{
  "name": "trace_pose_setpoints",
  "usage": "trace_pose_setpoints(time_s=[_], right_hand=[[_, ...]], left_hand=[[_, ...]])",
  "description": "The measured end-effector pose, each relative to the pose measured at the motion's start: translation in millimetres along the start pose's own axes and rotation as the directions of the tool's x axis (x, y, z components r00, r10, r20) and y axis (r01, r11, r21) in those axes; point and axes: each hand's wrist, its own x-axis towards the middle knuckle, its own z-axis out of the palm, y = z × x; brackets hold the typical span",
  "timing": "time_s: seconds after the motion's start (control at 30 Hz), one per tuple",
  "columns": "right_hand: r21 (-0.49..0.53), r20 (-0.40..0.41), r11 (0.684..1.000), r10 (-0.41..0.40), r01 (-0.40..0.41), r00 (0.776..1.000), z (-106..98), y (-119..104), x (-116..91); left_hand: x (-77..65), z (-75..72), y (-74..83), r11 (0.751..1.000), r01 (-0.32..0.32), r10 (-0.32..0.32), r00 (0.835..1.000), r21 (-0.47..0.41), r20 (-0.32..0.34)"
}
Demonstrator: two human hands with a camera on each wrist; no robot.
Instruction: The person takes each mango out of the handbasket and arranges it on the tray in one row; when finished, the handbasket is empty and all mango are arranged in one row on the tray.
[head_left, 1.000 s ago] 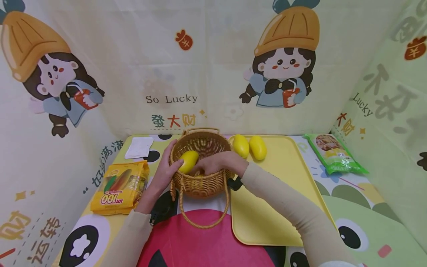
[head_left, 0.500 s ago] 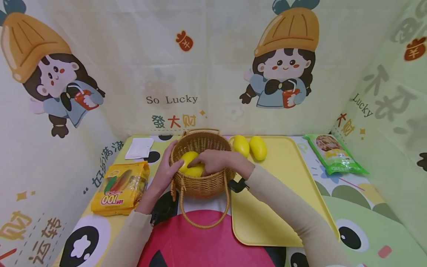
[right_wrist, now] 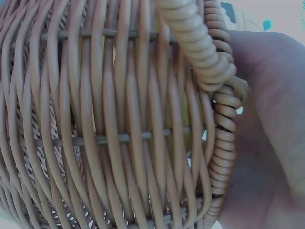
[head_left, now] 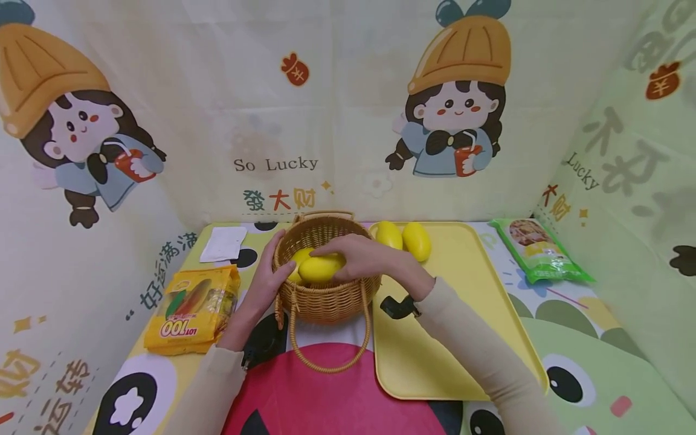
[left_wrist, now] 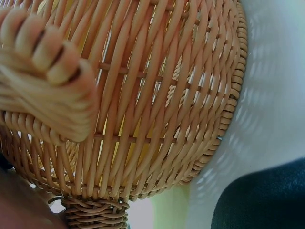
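Observation:
A round wicker basket [head_left: 331, 309] stands in the middle of the table, its front handle hanging down. My left hand [head_left: 269, 275] grips the basket's left rim, thumb over the edge. Inside the basket, my right hand [head_left: 359, 257] holds a yellow mango [head_left: 319, 269] between thumb and fingers, near the front rim. Another yellow mango [head_left: 300, 258] sits partly hidden behind it. Woven canes of the basket [left_wrist: 157, 95] fill the left wrist view. The right wrist view shows the basket's side [right_wrist: 119, 100] with my right hand [right_wrist: 274, 119] past the rim.
Two yellow mangoes [head_left: 417, 241] lie at the back of a yellow tray [head_left: 457, 338] on the right. A green snack bag [head_left: 541, 251] is at the far right. On the left lie a yellow snack bag [head_left: 193, 308] and a white packet [head_left: 223, 243].
My right hand has come up from low in the basket with a mango, now in its grasp above the other one. My left hand stays on the rim. The head view has shifted slightly.

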Motion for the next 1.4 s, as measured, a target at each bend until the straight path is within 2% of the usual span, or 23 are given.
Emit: trace_pose_setpoints(time_s=[0.23,0.47,0.6,0.7,0.87,1.13,1.23,1.4], right_hand=[[0.054,-0.14,0.998,-0.01,0.017,0.99,2,3,-8],[0.135,-0.311,0.99,0.018,0.025,0.95,-3,14,-22],[0.188,-0.408,0.981,0.039,0.042,0.912,-6,23,-28],[0.231,-0.486,0.97,0.053,0.07,0.872,-7,28,-33],[0.273,-0.571,0.958,0.09,0.084,0.816,-9,35,-43],[0.341,-0.628,0.937,0.172,0.07,0.759,-2,59,-55],[0.368,-0.641,0.929,0.228,0.033,0.733,3,69,-60],[0.404,-0.674,0.913,0.337,-0.053,0.657,13,90,-70]], left_hand=[[-1.6,-0.6,-0.9,1.0,0.005,-0.005,1.0,0.014,-0.014],[-0.5,1.1,0.2,1.0,0.012,-0.012,1.0,0.01,-0.013],[-0.2,1.3,0.2,1.0,0.014,-0.014,1.0,0.003,-0.015],[-0.1,1.3,0.6,1.0,0.011,-0.011,1.0,0.003,-0.012],[0.2,1.2,0.3,1.0,0.001,-0.001,1.0,0.003,-0.011],[0.1,0.7,-0.4,1.0,-0.009,0.009,1.0,0.005,-0.006],[-0.6,0.9,0.5,1.0,-0.007,0.007,1.0,0.002,-0.008],[-0.4,1.0,0.3,1.0,-0.007,0.007,1.0,-0.001,-0.006]])
